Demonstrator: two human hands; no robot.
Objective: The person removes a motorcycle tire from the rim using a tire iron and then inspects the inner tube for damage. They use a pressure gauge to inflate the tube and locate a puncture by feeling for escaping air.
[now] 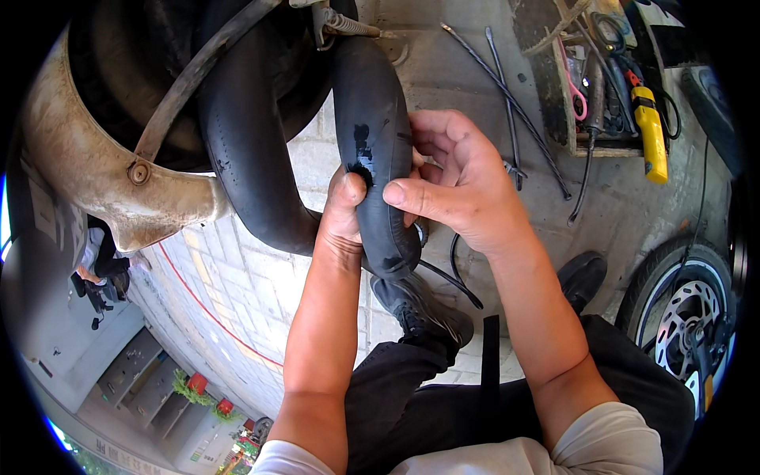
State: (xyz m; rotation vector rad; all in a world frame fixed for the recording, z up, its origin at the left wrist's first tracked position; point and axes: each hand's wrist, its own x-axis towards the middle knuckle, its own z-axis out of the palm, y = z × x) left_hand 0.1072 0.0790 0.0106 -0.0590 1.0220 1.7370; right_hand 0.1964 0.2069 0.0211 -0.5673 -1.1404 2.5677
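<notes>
A swollen black inner tube (378, 95) hangs in a loop from the vehicle's wheel area, and both my hands hold its near part. My left hand (346, 204) grips the tube from its left side, thumb pressed on the front beside a fuzzy black spot (361, 173); its fingers are hidden behind the rubber. From the right, my right hand (463, 178) has its thumb on the tube's front and its curled fingers at the side, partly out of sight. A shiny dark smear (362, 142) marks the rubber just above my left thumb. Another length of tube (249, 134) bends down on the left.
A dirty cream mudguard (87, 150) curves at the upper left. Long metal rods (514, 103) lie on the paving, right of the tube. Beyond them stands an open toolbox (590, 146) with a yellow-handled tool (649, 134). A spoked wheel (685, 317) is at right; a person sits far left.
</notes>
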